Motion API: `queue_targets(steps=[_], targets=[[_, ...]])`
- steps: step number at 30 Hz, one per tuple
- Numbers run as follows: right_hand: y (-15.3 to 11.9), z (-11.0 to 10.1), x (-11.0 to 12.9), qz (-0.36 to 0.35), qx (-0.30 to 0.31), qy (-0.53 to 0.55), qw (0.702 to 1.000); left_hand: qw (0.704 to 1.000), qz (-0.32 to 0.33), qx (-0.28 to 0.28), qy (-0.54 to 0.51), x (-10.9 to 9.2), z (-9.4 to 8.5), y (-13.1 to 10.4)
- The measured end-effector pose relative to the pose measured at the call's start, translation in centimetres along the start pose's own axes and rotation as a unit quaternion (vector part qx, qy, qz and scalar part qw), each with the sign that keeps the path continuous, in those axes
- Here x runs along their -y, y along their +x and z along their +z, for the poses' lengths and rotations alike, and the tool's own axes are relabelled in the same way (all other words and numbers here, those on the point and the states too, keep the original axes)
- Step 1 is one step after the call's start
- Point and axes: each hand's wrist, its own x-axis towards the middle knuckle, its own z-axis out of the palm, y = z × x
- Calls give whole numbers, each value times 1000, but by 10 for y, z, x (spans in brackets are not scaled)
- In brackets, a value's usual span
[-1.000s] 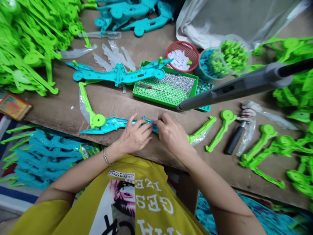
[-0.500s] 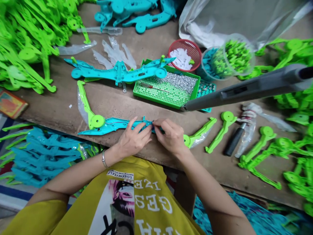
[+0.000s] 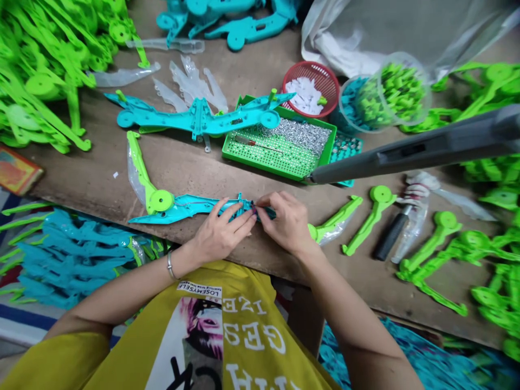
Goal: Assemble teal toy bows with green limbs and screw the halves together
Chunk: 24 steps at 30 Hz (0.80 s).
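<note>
- Two bare hands meet over one blue frame (image 3: 195,207), which lies on the surface (image 3: 195,168), on the near side of the green tray (image 3: 268,160) and reaching out past its left end.
- Long axis of the frame: side to side, roughly along the surface's near edge; it passes beneath the fingers of both hands.
- Left hand (image 3: 219,233), near side of the tray: fingers extended and laid across the middle of the frame; whether the thumb grips from below cannot be told.
- Right hand (image 3: 286,219), near side of the tray and closer to its right corner: thumb and forefinger drawn together at the frame, just beside the left fingertips. A small dark spot shows there; whether it is pinched cannot be told.
- Nearer hand: the right to the frame's right stretch, which it partly hides; the left to the stretch bearing the green arm (image 3: 162,201), left of the tray.
- Second blue frame (image 3: 197,122): overlaps the tray's left part, long axis likewise side to side.
- Grey tool (image 3: 406,149): slants from the right, its tip at the tray's near right corner, beyond the right hand.
</note>
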Motion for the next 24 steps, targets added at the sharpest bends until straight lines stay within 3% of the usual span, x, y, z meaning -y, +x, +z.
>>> queue_targets(steps=[5,8,11,14,19,24], targets=[[18,-11,7,-13,120,-47,992,1000,-9,10,-25,0,0,0],[24,-17,3,18,159,27,987,999,-15,23,-47,0,-1,2],[24,-23,-4,91,128,142,977,998,-16,31,-53,1,-1,3],[17,-27,-5,129,54,167,976,998,-14,36,-51,1,-2,4],[-4,-21,6,-23,56,51,997,997,-17,49,-48,1,-4,5],[-21,-10,6,-60,41,-40,997,998,-11,8,-62,1,-2,1]])
